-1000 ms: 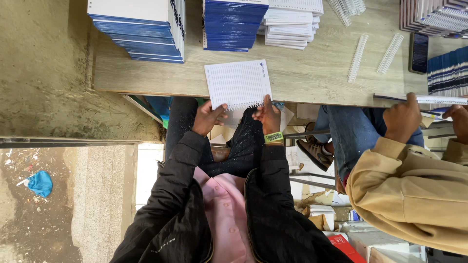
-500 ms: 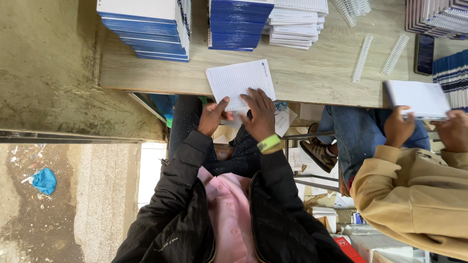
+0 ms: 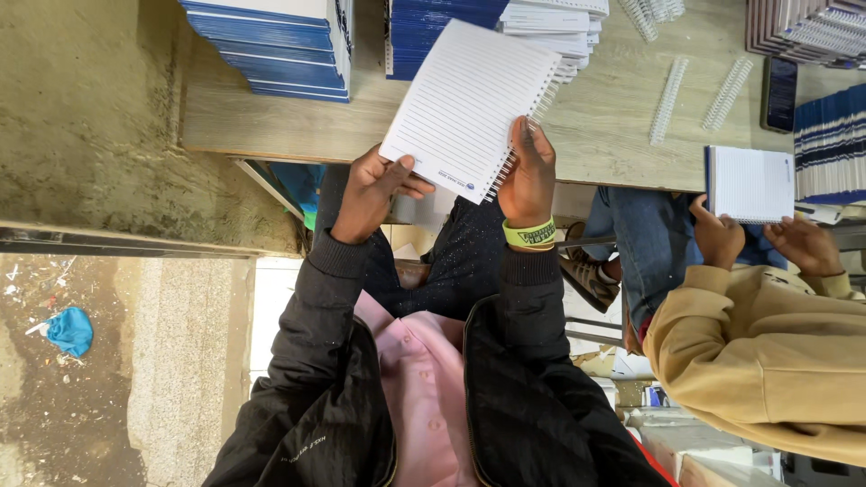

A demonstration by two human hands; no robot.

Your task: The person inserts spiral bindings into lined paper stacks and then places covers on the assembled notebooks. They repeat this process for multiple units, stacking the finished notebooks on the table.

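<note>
Left hand [image 3: 374, 191] grasps the lower edge of a white lined notepad [image 3: 469, 108], thumb on the page. Notepad tilted above the wooden surface [image 3: 595, 126], in front of blue stacks [image 3: 271, 41]. Right hand [image 3: 530, 173], green wristband, grips its spiral edge. Loose white spirals [image 3: 667, 99] further right; a co-worker's hands hold another notepad [image 3: 749, 183].

One head-worn camera looks steeply down, close over the wooden table [image 3: 613, 126] edge and the wearer's lap.
</note>
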